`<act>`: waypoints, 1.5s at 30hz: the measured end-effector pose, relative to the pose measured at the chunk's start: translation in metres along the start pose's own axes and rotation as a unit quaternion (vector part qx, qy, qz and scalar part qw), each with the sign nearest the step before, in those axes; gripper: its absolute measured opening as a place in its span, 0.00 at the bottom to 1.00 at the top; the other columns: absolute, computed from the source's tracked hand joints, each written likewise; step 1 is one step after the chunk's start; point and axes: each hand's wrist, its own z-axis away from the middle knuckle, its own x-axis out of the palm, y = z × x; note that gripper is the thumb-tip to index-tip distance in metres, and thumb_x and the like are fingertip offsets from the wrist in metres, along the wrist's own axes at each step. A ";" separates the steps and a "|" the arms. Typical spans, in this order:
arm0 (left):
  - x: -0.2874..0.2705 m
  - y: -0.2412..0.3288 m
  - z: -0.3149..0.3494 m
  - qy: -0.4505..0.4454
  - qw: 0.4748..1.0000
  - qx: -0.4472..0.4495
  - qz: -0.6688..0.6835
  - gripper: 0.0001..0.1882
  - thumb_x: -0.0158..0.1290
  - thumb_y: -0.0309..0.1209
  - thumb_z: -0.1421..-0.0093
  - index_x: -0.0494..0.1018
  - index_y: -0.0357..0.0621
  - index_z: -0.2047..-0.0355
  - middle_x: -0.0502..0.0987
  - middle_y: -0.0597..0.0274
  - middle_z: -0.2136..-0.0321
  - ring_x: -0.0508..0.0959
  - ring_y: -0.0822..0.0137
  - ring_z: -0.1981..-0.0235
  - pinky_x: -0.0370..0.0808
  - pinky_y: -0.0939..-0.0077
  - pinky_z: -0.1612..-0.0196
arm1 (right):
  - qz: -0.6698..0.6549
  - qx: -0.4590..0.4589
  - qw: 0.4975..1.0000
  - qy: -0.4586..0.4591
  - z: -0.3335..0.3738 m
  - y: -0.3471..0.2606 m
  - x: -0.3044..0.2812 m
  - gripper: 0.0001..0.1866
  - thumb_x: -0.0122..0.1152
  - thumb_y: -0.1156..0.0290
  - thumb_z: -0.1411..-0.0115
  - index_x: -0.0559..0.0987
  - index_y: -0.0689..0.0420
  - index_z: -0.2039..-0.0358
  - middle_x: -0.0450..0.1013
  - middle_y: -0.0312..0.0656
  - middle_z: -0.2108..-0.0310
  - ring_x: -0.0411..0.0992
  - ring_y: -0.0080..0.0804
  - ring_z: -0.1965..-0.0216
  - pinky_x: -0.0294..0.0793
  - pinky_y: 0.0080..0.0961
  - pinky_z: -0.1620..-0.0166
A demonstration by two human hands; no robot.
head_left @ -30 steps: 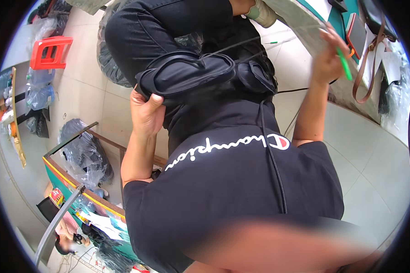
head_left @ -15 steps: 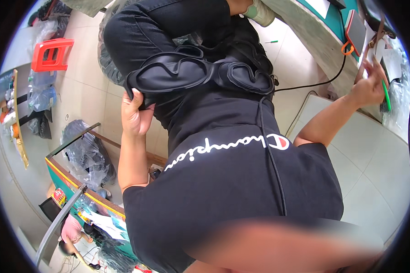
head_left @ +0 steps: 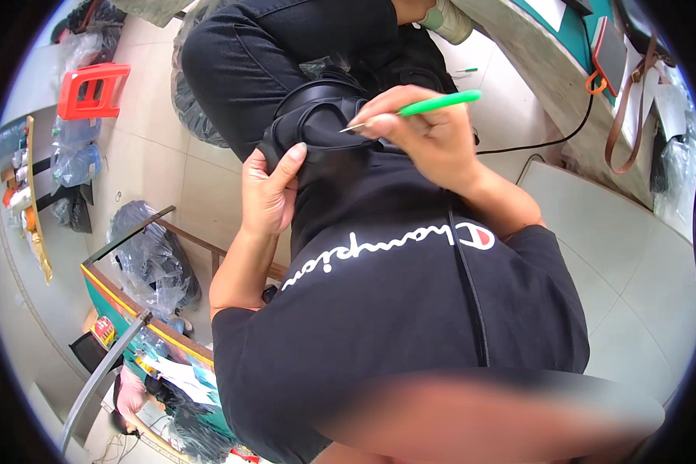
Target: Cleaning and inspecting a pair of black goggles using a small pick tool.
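Observation:
Across my lap lies a black, leather-like padded piece (head_left: 323, 127) with raised curved edging; I cannot tell what it is part of. My left hand (head_left: 269, 189) grips its near left edge, thumb on top and fingers underneath. My right hand (head_left: 441, 147) pinches a slim pick-like tool with a green handle (head_left: 450, 101). Its thin metal tip points left and down at the edging, close to or touching the surface. Part of the black piece is hidden behind my right hand.
A bench edge (head_left: 545, 69) runs along the upper right, with a brown strap (head_left: 617, 143) hanging from it. A black cable (head_left: 530, 149) stretches toward it. A red stool (head_left: 93, 91) and plastic-wrapped bundles (head_left: 151, 259) stand left. Someone in pink (head_left: 131, 390) is at lower left.
My right hand has come from the bench at the right to the black piece, bringing the green-handled tool. The piece, spread wide before, is now gathered up in my left hand.

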 end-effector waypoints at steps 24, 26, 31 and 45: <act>0.005 -0.002 0.007 -0.033 0.989 0.095 -0.105 0.10 0.59 0.23 0.42 0.77 0.36 0.59 0.80 0.64 0.65 0.76 0.76 0.66 0.72 0.82 0.58 | 0.235 -0.182 0.954 -0.038 -0.005 0.004 0.021 0.06 0.66 0.78 0.48 0.78 0.61 0.70 0.74 0.42 0.69 0.76 0.36 0.67 0.75 0.25 0.63; 0.006 -0.003 0.007 -0.042 0.985 0.097 -0.138 0.11 0.59 0.24 0.42 0.77 0.35 0.59 0.80 0.65 0.65 0.76 0.77 0.66 0.72 0.83 0.58 | 0.312 -0.198 0.928 -0.050 -0.004 0.002 0.022 0.09 0.67 0.78 0.52 0.78 0.59 0.69 0.75 0.41 0.68 0.76 0.39 0.68 0.75 0.28 0.65; 0.004 -0.001 0.004 -0.040 0.992 0.047 -0.107 0.11 0.60 0.24 0.43 0.76 0.36 0.60 0.80 0.64 0.65 0.77 0.75 0.66 0.74 0.81 0.59 | 0.301 -0.244 0.922 -0.017 -0.006 0.009 0.014 0.08 0.67 0.79 0.51 0.78 0.61 0.69 0.77 0.43 0.65 0.77 0.37 0.66 0.77 0.26 0.65; -0.008 -0.013 0.003 -0.119 0.971 -0.040 0.201 0.25 0.53 0.34 0.37 0.59 0.53 0.41 0.69 0.57 0.46 0.68 0.60 0.42 0.64 0.55 0.41 | 0.014 -0.013 0.999 -0.027 0.003 0.021 0.009 0.05 0.57 0.77 0.38 0.78 0.65 0.64 0.75 0.44 0.65 0.75 0.29 0.62 0.76 0.23 0.57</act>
